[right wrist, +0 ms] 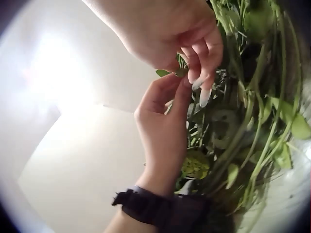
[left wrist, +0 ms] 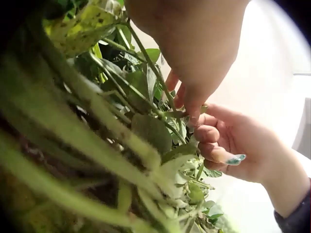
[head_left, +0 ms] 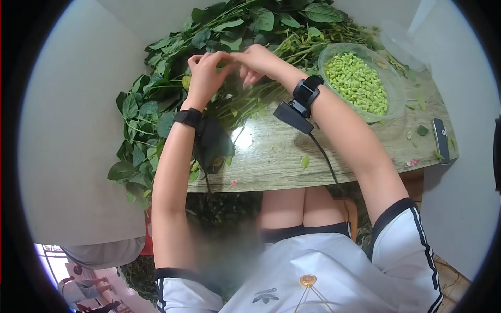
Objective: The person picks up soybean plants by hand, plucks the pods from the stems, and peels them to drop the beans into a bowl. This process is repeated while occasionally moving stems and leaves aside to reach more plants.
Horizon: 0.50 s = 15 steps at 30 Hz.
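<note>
Over the heap of leafy bean plants (head_left: 151,109), my two hands meet fingertip to fingertip. With thumb and fingers my left hand (head_left: 206,78) pinches a thin green stem (left wrist: 176,114), plainest in the left wrist view. My right hand (head_left: 261,62) comes in from the other side, its thumb and index finger pinching at the same spot while the other fingers curl loosely. A small green leaf (right wrist: 163,73) sticks out beside the fingertips in the right wrist view. The pinched part is mostly hidden by the fingers.
A clear plastic bowl (head_left: 399,101) of shelled green beans (head_left: 357,83) stands right of my right forearm. A phone (head_left: 441,141) lies at the table's right edge. Loose leaves and bits of pod dot the wooden table (head_left: 271,161). White walls stand close around it.
</note>
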### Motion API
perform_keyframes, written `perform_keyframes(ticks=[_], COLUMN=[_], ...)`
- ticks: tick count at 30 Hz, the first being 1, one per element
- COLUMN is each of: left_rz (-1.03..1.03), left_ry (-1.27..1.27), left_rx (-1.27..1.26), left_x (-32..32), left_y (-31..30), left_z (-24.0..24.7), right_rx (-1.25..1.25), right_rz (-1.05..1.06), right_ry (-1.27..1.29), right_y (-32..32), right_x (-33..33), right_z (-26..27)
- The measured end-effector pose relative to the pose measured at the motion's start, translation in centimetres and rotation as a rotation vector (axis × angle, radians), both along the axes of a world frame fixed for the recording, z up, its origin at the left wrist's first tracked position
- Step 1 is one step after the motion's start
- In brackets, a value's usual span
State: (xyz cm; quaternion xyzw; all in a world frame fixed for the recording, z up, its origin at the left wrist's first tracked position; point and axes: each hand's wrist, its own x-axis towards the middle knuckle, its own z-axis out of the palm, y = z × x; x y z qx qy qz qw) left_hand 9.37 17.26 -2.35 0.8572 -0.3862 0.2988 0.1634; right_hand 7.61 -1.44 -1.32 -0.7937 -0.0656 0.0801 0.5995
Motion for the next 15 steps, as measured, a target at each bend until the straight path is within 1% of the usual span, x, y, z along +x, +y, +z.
perform_keyframes(ticks=[1,3,4,6,7,9,10,12,13,14,15], left_rz=[0.001,-0.008,-0.005,0.022,0.022,0.115,0.117,0.109,0.116,0.115,0.166], left_ry=[-0.005,0.141,0.142,0.174,0.171,0.179,0.176,-0.005,-0.095,-0.094,-0.130], left_rx=[-0.001,-0.006,-0.001,0.062,0.070,0.303,0.308,0.357,0.302,0.304,0.312], left_x=[0.0,-0.4,-0.8,-1.4,-1.2,-1.1,-1.1,-1.3,-1.3,-1.2,-1.1], left_y=[0.1,0.3,0.4,0.6,0.8,0.9,0.9,0.5,0.0,-0.2,-0.5], left_z=[0.1,0.4,0.5,0.8,0.4,0.0,0.0,-0.1,-0.2,-0.1,-0.1], right_rx=[0.077,0.189,0.193,0.305,0.313,0.297,0.303,-0.189,-0.439,-0.437,-0.463], right_rz=[0.031,0.079,0.082,0.101,0.102,-0.015,-0.012,-0.133,-0.193,-0.194,-0.206], right_ry=[0.073,0.179,0.179,0.210,0.207,0.179,0.176,-0.288,-0.516,-0.514,-0.569], right_y=[-0.1,-0.2,-0.1,0.3,0.5,1.1,1.5,2.1,2.4,2.7,3.1], right_x=[0.0,-0.1,-0.2,-0.4,-0.6,-0.9,-1.0,-1.1,-1.2,-1.3,-1.6], right_z=[-0.3,-0.9,-1.2,-1.4,-1.4,-1.2,-1.0,-0.7,-0.6,-0.7,-0.8])
